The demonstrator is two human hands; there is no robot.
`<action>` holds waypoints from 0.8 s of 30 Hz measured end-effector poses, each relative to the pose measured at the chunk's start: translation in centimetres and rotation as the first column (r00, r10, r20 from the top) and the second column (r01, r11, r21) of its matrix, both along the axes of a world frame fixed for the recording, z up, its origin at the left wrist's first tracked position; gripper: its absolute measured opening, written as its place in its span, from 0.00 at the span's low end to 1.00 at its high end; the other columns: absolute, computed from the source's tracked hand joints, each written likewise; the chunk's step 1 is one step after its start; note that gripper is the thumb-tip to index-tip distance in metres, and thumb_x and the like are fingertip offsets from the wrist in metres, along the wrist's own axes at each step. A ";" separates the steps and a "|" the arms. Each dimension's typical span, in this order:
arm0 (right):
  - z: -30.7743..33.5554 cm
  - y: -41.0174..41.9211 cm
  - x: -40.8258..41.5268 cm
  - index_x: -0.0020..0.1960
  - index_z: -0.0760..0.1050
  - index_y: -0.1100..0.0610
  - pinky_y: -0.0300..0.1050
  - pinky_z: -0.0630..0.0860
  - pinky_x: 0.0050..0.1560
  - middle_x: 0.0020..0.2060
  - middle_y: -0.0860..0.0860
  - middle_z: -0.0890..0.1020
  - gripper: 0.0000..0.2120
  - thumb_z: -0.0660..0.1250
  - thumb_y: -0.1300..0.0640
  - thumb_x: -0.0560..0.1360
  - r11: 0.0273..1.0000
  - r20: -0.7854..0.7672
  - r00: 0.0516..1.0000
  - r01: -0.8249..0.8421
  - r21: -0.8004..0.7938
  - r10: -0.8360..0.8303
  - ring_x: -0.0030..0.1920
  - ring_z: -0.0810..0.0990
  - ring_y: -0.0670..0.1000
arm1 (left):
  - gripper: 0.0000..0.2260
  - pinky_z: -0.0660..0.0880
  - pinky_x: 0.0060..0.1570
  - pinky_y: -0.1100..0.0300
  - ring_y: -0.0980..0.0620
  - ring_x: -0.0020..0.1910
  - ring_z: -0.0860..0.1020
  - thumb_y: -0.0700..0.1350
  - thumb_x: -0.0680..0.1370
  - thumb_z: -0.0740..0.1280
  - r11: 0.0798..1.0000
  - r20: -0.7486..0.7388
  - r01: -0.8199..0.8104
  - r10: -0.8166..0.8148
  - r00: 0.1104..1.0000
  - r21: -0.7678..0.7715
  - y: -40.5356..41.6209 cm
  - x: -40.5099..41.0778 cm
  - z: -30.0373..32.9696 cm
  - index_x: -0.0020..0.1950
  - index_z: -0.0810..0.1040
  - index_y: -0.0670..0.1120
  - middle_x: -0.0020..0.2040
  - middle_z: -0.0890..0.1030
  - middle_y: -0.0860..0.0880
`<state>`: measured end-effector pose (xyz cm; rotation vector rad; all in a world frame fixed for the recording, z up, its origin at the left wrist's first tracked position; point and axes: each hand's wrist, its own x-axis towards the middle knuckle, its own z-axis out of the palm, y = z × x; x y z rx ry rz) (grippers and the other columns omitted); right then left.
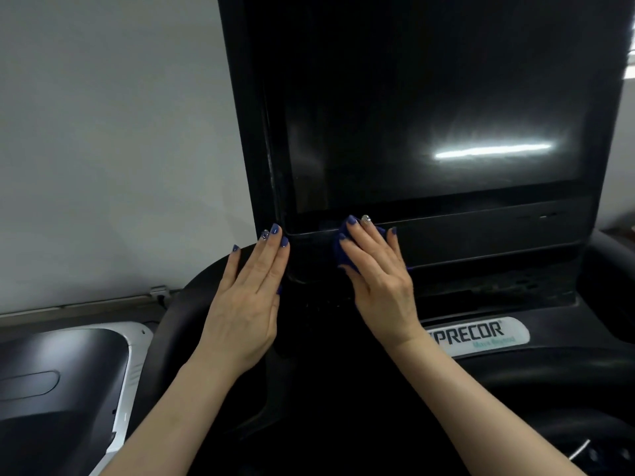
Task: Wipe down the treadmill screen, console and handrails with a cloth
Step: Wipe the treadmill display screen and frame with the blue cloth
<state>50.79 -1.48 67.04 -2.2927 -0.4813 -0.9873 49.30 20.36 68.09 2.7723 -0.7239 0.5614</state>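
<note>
The treadmill's dark screen (429, 115) fills the upper middle, with a streaked light reflection on its right half. Below it runs the black console panel (481, 242) with a white PRECOR badge (481, 334). My right hand (378, 280) lies flat with straight fingers, pressing a small blue cloth (342, 252) against the panel just under the screen's lower left corner. Most of the cloth is hidden under the palm. My left hand (247, 304) rests flat, fingers straight, on the console's left frame edge (254, 166). The curved black handrail (178, 324) passes under it.
A neighbouring machine with a white-rimmed dark cover (68, 379) sits at lower left. A pale wall (110, 132) stands behind, with a floor trim and cable along its base. A dark console tray (549, 407) lies at lower right.
</note>
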 end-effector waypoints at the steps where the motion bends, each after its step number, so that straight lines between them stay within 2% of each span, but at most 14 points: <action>1: 0.0 0.9 0.0 0.64 0.77 0.63 0.60 0.59 0.75 0.69 0.57 0.73 0.15 0.65 0.61 0.79 1.000 -0.007 1.000 -0.007 0.009 0.007 0.73 0.68 0.57 | 0.29 0.47 0.78 0.47 0.50 0.80 0.53 0.41 0.79 0.56 1.000 0.010 -0.005 0.005 1.000 0.008 -0.1 0.0 -0.1 0.80 0.54 0.42 0.82 0.51 0.46; 6: 0.6 -0.3 0.4 0.65 0.77 0.61 0.57 0.58 0.76 0.70 0.56 0.72 0.15 0.66 0.61 0.79 0.988 0.003 0.996 -0.092 -0.121 0.093 0.73 0.69 0.54 | 0.28 0.44 0.78 0.46 0.49 0.80 0.51 0.43 0.80 0.55 0.999 0.036 -0.022 0.020 0.999 0.047 -0.5 0.2 -0.2 0.80 0.54 0.42 0.82 0.51 0.46; 11: -0.3 -2.2 0.0 0.65 0.77 0.62 0.58 0.56 0.76 0.69 0.55 0.72 0.15 0.64 0.62 0.79 0.997 -0.020 1.000 0.017 0.071 -0.016 0.73 0.68 0.55 | 0.28 0.46 0.78 0.46 0.49 0.80 0.52 0.42 0.80 0.57 0.999 0.054 -0.017 0.014 0.998 0.045 -0.3 0.3 -0.2 0.80 0.55 0.42 0.82 0.52 0.47; 14: -0.4 -1.3 -0.3 0.66 0.75 0.63 0.58 0.55 0.77 0.70 0.57 0.72 0.16 0.63 0.62 0.79 0.995 -0.038 0.999 0.022 0.096 -0.019 0.74 0.67 0.57 | 0.27 0.46 0.78 0.45 0.48 0.80 0.52 0.42 0.81 0.57 0.999 0.071 -0.013 0.011 0.997 0.040 -0.7 0.0 0.1 0.80 0.56 0.41 0.81 0.53 0.45; 20: 0.5 -4.6 0.1 0.66 0.76 0.62 0.57 0.57 0.76 0.69 0.57 0.73 0.15 0.63 0.59 0.81 0.990 0.004 1.000 -0.011 -0.138 0.011 0.72 0.70 0.55 | 0.26 0.50 0.77 0.42 0.48 0.80 0.52 0.44 0.81 0.55 0.993 0.112 0.025 -0.037 0.993 0.113 -2.9 0.4 -0.2 0.80 0.56 0.40 0.81 0.54 0.44; 24: -0.1 -5.8 -0.1 0.65 0.77 0.63 0.56 0.56 0.76 0.69 0.57 0.73 0.15 0.63 0.60 0.80 0.998 0.011 0.998 0.062 -0.001 -0.062 0.72 0.69 0.56 | 0.26 0.52 0.76 0.40 0.47 0.80 0.53 0.44 0.82 0.55 0.990 0.131 0.012 -0.030 0.991 0.138 -2.8 0.5 -0.4 0.79 0.57 0.40 0.81 0.55 0.44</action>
